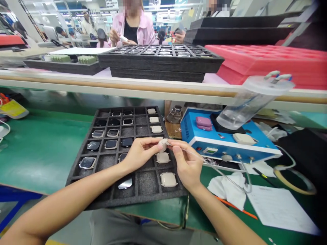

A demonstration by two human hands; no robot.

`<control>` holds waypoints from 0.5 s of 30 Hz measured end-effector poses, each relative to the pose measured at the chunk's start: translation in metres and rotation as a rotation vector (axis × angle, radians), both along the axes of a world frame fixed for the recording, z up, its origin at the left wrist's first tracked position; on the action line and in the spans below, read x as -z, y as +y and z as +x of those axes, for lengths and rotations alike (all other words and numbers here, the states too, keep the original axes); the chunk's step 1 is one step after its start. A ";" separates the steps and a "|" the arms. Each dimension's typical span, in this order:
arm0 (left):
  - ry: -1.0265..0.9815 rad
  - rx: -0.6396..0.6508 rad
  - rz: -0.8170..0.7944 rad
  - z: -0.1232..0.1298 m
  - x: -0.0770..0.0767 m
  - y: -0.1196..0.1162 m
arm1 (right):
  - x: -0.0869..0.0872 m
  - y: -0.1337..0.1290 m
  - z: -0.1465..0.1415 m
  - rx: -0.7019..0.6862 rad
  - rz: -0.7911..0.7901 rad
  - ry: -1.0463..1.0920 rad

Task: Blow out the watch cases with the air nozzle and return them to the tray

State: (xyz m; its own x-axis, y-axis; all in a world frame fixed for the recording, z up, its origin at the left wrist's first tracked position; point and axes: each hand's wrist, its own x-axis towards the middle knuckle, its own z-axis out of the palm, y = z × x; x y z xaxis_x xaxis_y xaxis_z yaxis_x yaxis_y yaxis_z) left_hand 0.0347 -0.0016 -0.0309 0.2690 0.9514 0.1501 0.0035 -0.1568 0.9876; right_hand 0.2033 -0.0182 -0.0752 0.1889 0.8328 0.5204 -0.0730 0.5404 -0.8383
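Observation:
My left hand [140,152] pinches a small beige watch case [162,145] above the right side of a black foam tray [147,184]. Close against that case, my right hand [188,166] has its fingers closed around the end of a thin clear tube [217,166]. The exact contact between tube tip and case is too small to make out. Below the hands, beige watch cases [168,179] lie in the tray's right column. Dark-faced watch bodies [87,163] occupy several pockets further left; my left forearm hides some of them.
A blue control box [233,152] stands to the right, bearing a clear cylinder [237,105] and pink cases [203,123]. White cloth [228,187], a paper sheet [282,207] and a tape roll [293,180] lie nearby. Stacked black trays [160,64] sit on the shelf; a person faces me beyond.

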 end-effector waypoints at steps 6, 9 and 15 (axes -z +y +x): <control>0.019 -0.017 -0.005 0.001 -0.004 0.002 | -0.003 0.002 -0.001 -0.001 0.021 -0.001; 0.031 -0.054 -0.007 0.002 -0.006 0.002 | -0.005 0.004 -0.001 -0.002 0.032 -0.001; 0.045 -0.072 0.005 0.003 -0.012 0.002 | -0.005 0.006 -0.001 -0.020 0.043 0.033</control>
State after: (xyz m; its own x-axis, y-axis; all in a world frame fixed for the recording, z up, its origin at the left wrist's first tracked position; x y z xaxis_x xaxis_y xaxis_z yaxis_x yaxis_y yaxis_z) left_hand 0.0377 0.0000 -0.0194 0.2068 0.9677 0.1443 0.0593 -0.1596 0.9854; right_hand 0.2025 -0.0127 -0.0704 0.1902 0.8135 0.5496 -0.1117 0.5741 -0.8111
